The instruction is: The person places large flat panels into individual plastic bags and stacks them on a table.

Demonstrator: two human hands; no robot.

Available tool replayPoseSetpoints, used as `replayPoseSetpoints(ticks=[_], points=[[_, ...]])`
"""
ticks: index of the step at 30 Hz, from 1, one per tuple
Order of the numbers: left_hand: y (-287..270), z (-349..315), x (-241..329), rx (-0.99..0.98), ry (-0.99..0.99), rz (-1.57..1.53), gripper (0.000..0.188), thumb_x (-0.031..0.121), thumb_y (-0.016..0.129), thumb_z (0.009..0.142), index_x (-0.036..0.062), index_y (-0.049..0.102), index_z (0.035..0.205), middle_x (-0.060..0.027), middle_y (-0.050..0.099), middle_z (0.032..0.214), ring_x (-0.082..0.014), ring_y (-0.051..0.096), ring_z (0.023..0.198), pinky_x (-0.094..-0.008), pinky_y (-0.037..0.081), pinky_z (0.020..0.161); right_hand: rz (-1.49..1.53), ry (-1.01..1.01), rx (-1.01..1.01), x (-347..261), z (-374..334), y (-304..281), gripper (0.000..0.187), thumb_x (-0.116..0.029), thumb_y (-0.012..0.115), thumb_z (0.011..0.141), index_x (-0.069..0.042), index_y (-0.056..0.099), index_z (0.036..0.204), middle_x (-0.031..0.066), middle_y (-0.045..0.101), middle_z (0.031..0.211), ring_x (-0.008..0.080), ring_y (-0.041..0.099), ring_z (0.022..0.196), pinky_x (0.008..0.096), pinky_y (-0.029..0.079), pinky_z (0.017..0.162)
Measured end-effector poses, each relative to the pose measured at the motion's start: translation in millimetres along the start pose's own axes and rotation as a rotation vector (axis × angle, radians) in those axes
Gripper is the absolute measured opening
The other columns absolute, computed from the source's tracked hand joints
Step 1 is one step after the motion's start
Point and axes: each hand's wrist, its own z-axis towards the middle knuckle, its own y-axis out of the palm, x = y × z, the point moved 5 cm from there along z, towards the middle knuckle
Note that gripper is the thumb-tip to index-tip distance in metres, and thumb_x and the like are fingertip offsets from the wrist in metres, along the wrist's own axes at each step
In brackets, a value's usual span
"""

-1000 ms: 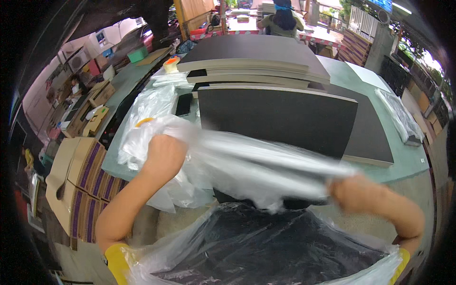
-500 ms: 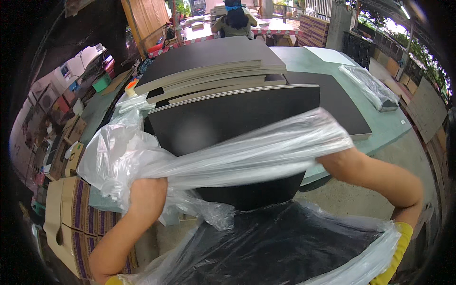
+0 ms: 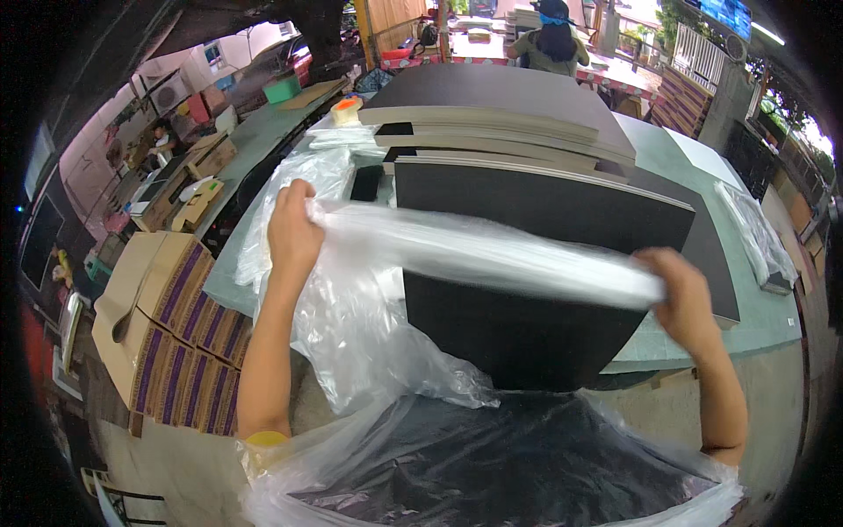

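Note:
A long band of clear plastic (image 3: 492,250) is stretched across in front of me, bunched into folds. My left hand (image 3: 296,224) is closed on its left end. At the other end my right hand (image 3: 680,294), blurred by motion, grips the plastic, its fingertips partly smeared. Behind the band, black boards (image 3: 527,342) stand tilted against the table, topped by a pale edge. More loose clear plastic (image 3: 360,325) hangs below my left hand and beside the boards. Close to my body lies a dark surface under crumpled clear plastic (image 3: 492,457).
Stacked dark boards (image 3: 509,92) lie on the green table (image 3: 764,338). A tape roll (image 3: 347,110) sits at the table's left, a plastic-wrapped bundle (image 3: 755,233) at its right. Cardboard cartons (image 3: 167,307) stand on the left floor. A person (image 3: 551,44) is at a far table.
My left hand has risen, and the right has moved rightward and slightly down. The plastic band slants the other way, its left end now higher. The whole view has shifted with my head.

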Motion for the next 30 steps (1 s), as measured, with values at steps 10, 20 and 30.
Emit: replayPoseSetpoints(ticks=[10, 20, 30], points=[[16.5, 19.0, 92.0, -0.253, 0.272, -0.198, 0.063, -0.013, 0.046, 0.058, 0.0133, 0.046, 0.116, -0.0102, 0.045, 0.107, -0.0291, 0.052, 0.091, -0.0345, 0.044, 0.076, -0.205, 0.052, 0.262, 89.8, 3.8, -16.7, 0.069, 0.022, 0.036, 0.054, -0.008, 0.044, 0.116, 0.0128, 0.043, 0.119, 0.0302, 0.041, 0.111, 0.0357, 0.032, 0.095], [13.2, 14.1, 98.9, -0.203, 0.346, -0.114, 0.062, -0.009, 0.049, 0.063, 0.014, 0.043, 0.12, -0.0102, 0.046, 0.107, -0.027, 0.053, 0.088, -0.0342, 0.046, 0.068, -0.169, 0.094, 0.317, 77.9, 11.1, -25.6, 0.058, 0.015, 0.045, 0.063, -0.008, 0.046, 0.116, 0.0121, 0.047, 0.115, 0.0277, 0.046, 0.107, 0.0339, 0.036, 0.092], [-8.5, -23.5, 108.7, -0.168, 0.311, 0.061, 0.068, -0.005, 0.052, 0.065, 0.0152, 0.035, 0.128, -0.0133, 0.046, 0.107, -0.0272, 0.053, 0.086, -0.0324, 0.046, 0.059, -0.384, 0.118, 0.564, 44.8, -48.0, -20.4, 0.061, 0.014, 0.048, 0.067, -0.014, 0.043, 0.122, 0.0106, 0.048, 0.114, 0.0255, 0.045, 0.108, 0.0344, 0.038, 0.092]])
